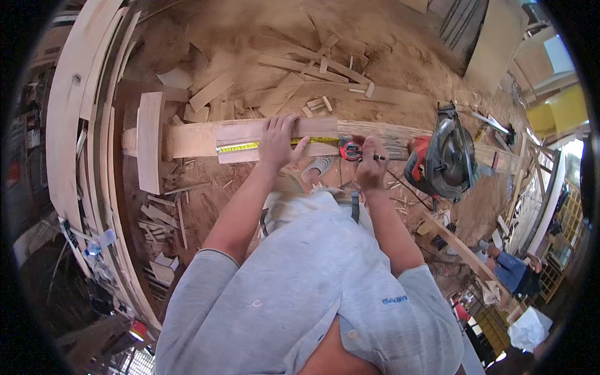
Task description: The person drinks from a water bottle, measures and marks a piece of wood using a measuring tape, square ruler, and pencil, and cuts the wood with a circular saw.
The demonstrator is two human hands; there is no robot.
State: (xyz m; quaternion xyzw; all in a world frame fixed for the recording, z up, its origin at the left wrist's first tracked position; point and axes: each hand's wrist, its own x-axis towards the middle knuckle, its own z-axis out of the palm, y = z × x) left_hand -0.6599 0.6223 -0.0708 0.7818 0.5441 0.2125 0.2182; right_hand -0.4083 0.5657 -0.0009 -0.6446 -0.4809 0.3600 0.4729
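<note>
A short wooden board (pixel 237 132) lies on a long rough beam (pixel 187 139). The yellow tape blade (pixel 240 147) runs along the board from its left end to the red and black tape measure case (pixel 350 150) at the right end. My left hand (pixel 279 140) rests on the board and across the blade, fingers apart at the thumb. My right hand (pixel 372 164) is closed beside the case, with a dark, thin marker-like thing (pixel 379 157) between its fingers. How far these fingers also touch the case is unclear.
A circular saw (pixel 442 156) stands on the beam at the right, its cable running down. A wooden block (pixel 150 142) lies across the left end. Offcuts (pixel 212 91) and sawdust cover the ground. Long planks (pixel 78 119) stand left. Another person (pixel 509 270) is at lower right.
</note>
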